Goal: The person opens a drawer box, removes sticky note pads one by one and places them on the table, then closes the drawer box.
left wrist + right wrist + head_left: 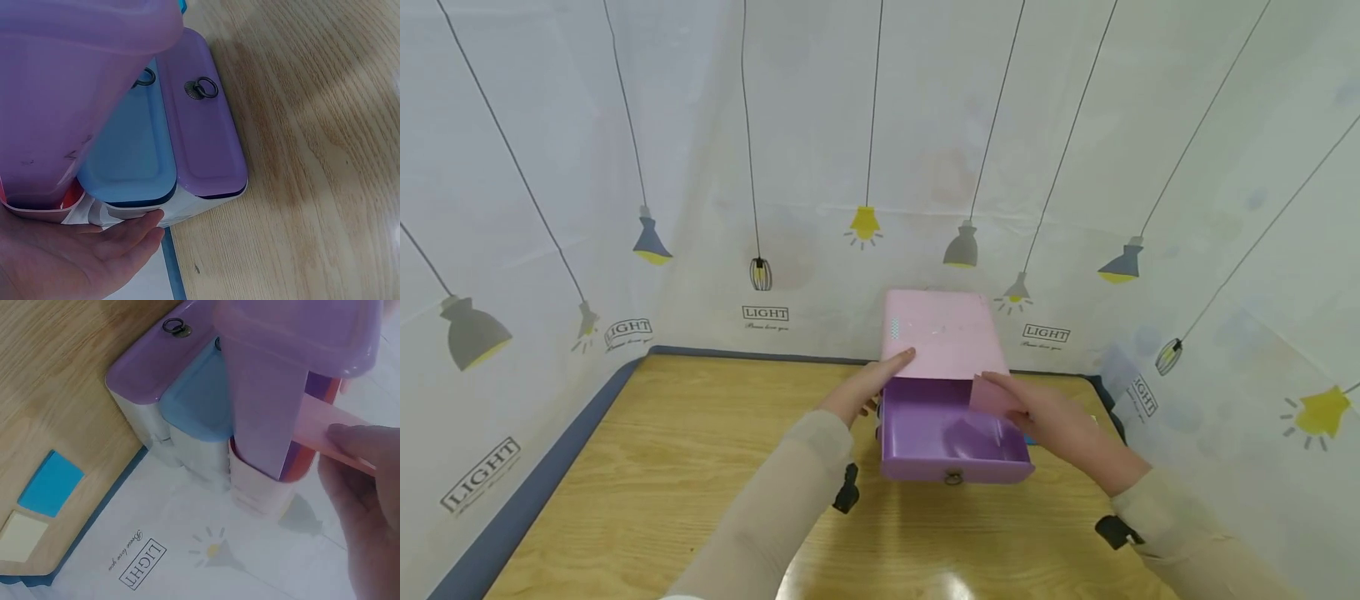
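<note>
A small drawer cabinet with a pink top (943, 333) stands against the backdrop, its upper purple drawer (917, 437) pulled out. Between thumb and fingers, my right hand (1056, 421) pinches a pink sticky note pad (991, 397) over the right side of that drawer. My left hand (867, 390) lies along the cabinet's left side, thumb on the top, fingers fairly straight in the left wrist view. Below the pulled-out drawer are a closed blue drawer (128, 150) and a closed purple drawer (203, 137) with a ring pull.
On the wooden table (700, 450), to the cabinet's right, lie a blue sticky note pad (51, 484) and a pale yellow one (24, 536). A white backdrop (820, 150) printed with lamps rises behind the table and along its sides.
</note>
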The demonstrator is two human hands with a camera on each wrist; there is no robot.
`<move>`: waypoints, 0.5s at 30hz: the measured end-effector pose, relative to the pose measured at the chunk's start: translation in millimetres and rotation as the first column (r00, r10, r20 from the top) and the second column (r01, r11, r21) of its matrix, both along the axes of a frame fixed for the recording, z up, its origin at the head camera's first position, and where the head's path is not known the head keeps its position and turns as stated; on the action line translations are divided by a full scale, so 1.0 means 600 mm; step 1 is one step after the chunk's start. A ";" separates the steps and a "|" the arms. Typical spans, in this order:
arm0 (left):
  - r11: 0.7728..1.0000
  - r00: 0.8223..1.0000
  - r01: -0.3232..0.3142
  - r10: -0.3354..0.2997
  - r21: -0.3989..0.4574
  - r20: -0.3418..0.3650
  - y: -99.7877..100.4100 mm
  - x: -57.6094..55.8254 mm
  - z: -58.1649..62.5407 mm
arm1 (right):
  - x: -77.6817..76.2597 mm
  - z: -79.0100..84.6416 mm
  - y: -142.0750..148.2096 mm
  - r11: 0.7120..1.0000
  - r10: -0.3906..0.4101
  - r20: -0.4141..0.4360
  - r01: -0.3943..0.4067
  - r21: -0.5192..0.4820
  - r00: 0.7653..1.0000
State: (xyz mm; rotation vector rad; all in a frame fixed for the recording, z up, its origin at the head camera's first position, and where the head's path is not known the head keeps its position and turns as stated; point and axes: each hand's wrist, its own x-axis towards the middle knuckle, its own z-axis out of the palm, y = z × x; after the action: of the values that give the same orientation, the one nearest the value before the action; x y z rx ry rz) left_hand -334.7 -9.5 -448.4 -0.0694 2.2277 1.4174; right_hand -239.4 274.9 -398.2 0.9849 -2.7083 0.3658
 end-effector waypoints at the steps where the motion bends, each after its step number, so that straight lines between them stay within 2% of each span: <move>1: 1.000 1.000 0.000 0.000 -0.001 0.000 0.000 0.001 0.000 | 0.001 0.001 0.003 1.000 -0.010 -0.021 0.010 -0.010 1.000; 6: 1.000 1.000 0.003 -0.003 -0.016 0.002 0.000 0.002 0.002 | -0.004 -0.004 0.020 0.999 -0.029 -0.204 0.019 -0.049 0.979; 8: 1.000 1.000 0.006 -0.006 -0.028 -0.003 0.001 0.002 0.003 | -0.004 -0.004 0.027 0.997 -0.039 -0.248 0.023 -0.068 0.968; 11: 0.999 1.000 0.014 -0.014 -0.038 -0.011 0.001 0.002 0.004 | 0.001 -0.001 0.035 0.992 -0.087 -0.235 0.064 -0.105 0.968; 15: 0.999 1.000 0.022 -0.022 -0.038 -0.018 0.002 0.002 0.004 | 0.013 0.005 0.044 0.975 -0.183 -0.148 0.161 -0.152 0.972</move>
State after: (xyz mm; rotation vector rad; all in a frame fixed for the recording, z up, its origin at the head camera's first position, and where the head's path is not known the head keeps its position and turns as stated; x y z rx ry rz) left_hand -333.6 -8.5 -446.0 -0.0446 2.2639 1.3700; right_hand -231.3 301.5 -395.2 0.7029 -2.5582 0.4163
